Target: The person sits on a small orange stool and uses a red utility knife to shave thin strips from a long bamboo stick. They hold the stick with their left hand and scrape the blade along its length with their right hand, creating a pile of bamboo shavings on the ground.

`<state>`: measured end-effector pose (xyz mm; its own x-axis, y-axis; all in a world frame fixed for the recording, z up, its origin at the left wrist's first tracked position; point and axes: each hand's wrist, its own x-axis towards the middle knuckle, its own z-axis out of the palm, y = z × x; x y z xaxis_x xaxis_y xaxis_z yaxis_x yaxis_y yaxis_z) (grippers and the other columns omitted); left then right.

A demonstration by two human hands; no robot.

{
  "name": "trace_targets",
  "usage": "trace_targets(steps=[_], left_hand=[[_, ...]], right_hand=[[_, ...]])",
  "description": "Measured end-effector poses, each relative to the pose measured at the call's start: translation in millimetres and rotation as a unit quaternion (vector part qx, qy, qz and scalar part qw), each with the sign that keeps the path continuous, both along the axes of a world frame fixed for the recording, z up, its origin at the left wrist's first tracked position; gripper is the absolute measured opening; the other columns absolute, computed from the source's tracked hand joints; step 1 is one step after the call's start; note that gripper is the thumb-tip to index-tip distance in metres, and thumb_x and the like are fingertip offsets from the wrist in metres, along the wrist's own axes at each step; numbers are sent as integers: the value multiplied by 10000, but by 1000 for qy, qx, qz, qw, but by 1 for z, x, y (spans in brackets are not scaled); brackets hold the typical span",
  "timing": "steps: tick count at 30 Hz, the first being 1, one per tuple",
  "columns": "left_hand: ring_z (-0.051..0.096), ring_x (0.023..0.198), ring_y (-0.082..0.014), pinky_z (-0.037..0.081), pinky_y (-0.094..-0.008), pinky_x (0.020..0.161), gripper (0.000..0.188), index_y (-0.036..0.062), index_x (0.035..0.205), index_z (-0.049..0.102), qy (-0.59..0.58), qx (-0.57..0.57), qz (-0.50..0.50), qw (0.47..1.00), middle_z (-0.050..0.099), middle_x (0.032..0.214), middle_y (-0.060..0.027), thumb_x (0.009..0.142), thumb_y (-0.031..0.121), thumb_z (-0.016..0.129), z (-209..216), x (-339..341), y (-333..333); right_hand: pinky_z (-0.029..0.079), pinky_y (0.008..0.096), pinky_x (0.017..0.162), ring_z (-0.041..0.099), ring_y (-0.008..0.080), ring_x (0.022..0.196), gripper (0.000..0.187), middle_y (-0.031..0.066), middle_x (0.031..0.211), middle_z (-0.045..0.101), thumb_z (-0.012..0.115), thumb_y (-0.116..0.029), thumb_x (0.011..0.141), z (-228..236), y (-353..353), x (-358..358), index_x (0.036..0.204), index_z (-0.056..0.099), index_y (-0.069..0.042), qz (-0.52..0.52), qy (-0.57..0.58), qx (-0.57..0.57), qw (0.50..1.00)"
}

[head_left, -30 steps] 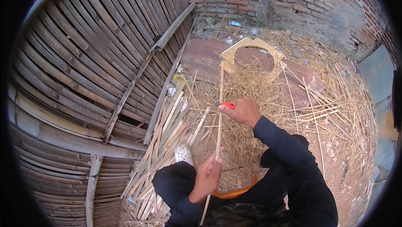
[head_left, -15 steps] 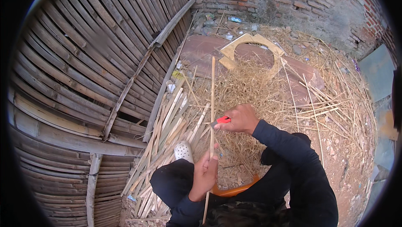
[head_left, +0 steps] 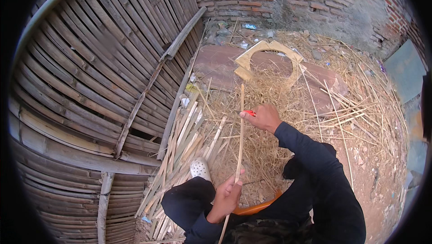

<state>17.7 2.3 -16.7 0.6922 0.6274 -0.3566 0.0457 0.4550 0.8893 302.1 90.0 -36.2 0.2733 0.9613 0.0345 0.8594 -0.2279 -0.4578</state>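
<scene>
With the left hand [head_left: 226, 196] gripping the lower end of the thin bamboo strip [head_left: 240, 131] and the right hand [head_left: 264, 117] clenched around a red-handled knife [head_left: 249, 113] against its middle, the blade could slip toward the lower fingers if the strip twists.
</scene>
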Motion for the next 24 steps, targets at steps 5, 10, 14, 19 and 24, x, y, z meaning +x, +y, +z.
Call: trace_targets(steps=[5, 10, 14, 19, 24], left_hand=[[306, 480, 19, 219, -181, 441, 424, 18, 1410, 378, -5, 10, -42, 999, 362, 583, 104, 1000, 110, 437, 9, -6, -6], [301, 481, 17, 216, -178, 442, 433, 20, 1419, 372, -5, 9, -90, 996, 357, 585, 107, 1001, 111, 438, 8, -12, -6], [307, 470, 12, 236, -179, 438, 441, 35, 1428, 369, -18, 4, -42, 999, 363, 578, 104, 1000, 116, 442, 7, -16, 2], [323, 437, -16, 249, -191, 429, 452, -2, 1407, 383, -12, 19, 62, 998, 370, 544, 76, 987, 143, 467, 6, -10, 10], [294, 464, -4, 219, -182, 445, 440, 12, 1405, 395, 6, 43, 93, 995, 359, 581, 93, 991, 147, 465, 11, -6, 15]], right_hand=[[457, 464, 557, 611, 348, 590, 798, 192, 577, 588, 400, -733, 840, -15, 10, 31, 626, 640, -3, -47, 3, 0, 999], [450, 474, 582, 591, 362, 581, 802, 206, 568, 571, 378, -732, 857, -42, 26, 94, 624, 636, -9, -192, 30, 76, 978], [433, 463, 562, 583, 350, 559, 800, 190, 522, 529, 364, -725, 870, -6, 18, 117, 575, 604, -20, -246, 76, 75, 963], [418, 428, 502, 565, 331, 503, 722, 149, 467, 483, 453, -675, 863, 22, -9, 21, 545, 572, -37, -24, 42, 90, 995], [420, 411, 424, 554, 305, 425, 638, 114, 466, 526, 579, -696, 755, 31, -44, -64, 562, 617, -89, 204, -41, 147, 967]])
